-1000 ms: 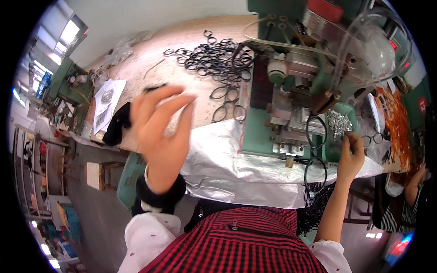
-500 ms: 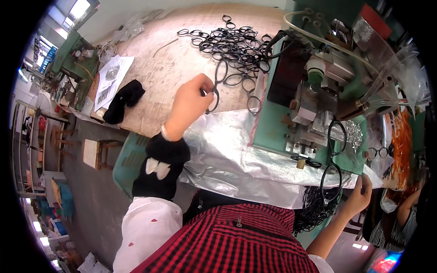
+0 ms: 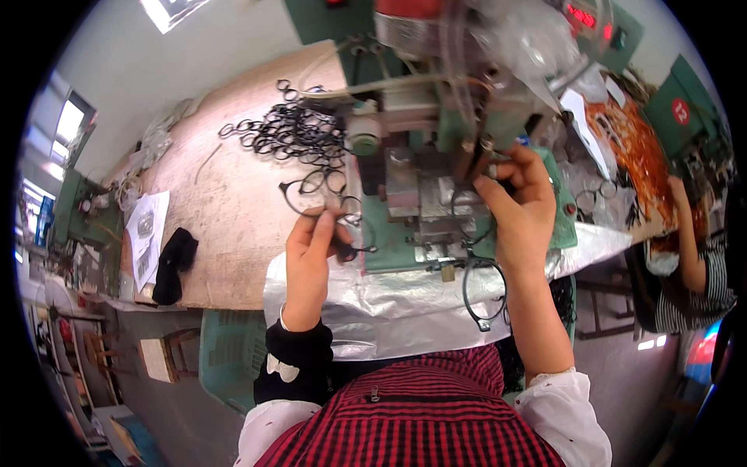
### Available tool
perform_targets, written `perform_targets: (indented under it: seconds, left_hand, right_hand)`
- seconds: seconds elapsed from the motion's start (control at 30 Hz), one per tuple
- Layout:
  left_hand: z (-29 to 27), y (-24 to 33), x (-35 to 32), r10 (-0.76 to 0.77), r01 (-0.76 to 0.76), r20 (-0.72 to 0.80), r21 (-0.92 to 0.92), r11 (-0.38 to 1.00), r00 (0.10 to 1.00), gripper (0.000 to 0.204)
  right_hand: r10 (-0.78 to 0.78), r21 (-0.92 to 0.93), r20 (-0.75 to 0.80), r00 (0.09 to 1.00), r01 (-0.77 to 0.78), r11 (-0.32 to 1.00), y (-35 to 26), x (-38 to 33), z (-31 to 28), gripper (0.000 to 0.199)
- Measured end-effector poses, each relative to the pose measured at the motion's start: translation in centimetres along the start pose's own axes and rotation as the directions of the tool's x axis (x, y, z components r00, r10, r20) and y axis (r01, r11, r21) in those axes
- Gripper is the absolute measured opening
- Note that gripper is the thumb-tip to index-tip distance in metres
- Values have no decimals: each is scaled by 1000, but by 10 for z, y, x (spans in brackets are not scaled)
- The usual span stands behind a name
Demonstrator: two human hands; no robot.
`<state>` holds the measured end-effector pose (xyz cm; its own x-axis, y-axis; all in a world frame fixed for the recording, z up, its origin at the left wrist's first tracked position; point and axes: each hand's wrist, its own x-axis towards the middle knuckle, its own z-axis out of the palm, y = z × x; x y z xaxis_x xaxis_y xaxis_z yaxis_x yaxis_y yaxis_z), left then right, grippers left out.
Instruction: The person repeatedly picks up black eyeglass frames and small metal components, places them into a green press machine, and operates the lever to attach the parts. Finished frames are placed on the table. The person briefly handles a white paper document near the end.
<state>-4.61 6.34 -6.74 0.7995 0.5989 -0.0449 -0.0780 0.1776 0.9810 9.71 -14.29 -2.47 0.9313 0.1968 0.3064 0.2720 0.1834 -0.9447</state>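
Note:
My left hand is pinched on a black eyeglass frame beside the left edge of a green bench machine. At the machine's metal fixture is my right hand, with thumb and fingers drawn together. Whatever lies between those fingertips is too blurred and small to name. Below the fixture hangs another black eyeglass frame, one rim over the silver sheet. The upper part of that frame is hard to make out against the metal. A pile of black eyeglass frames lies on the wooden table.
On the table's left lie printed papers and a black cloth. A green plastic crate stands below the table edge. To the right are orange strips and a co-worker's striped sleeve. Clear tubing crosses the machine's top.
My view has turned rightward toward the machine. My right hand has risen from the front edge to the fixture. My left hand has brought its eyeglass frame close to the machine.

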Motion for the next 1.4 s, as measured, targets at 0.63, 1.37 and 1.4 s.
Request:
perform_targets:
  seconds: [0.63,1.37,1.4]
  left_hand:
    - [83,97,-34,-307,288,659,141,947,687,33]
    - [86,47,-40,-417,561,713,41,827,563,31]
    - [76,45,-45,-409,480,719,119,869,562,27]
  right_hand:
    - [-54,-128,188,981,79,989,-32,-15,-22,40]
    - [-197,-866,139,970,216,451,46,-20,-108,11]
    - [-219,-865,151,964,236,442,49,-22,-110,10]
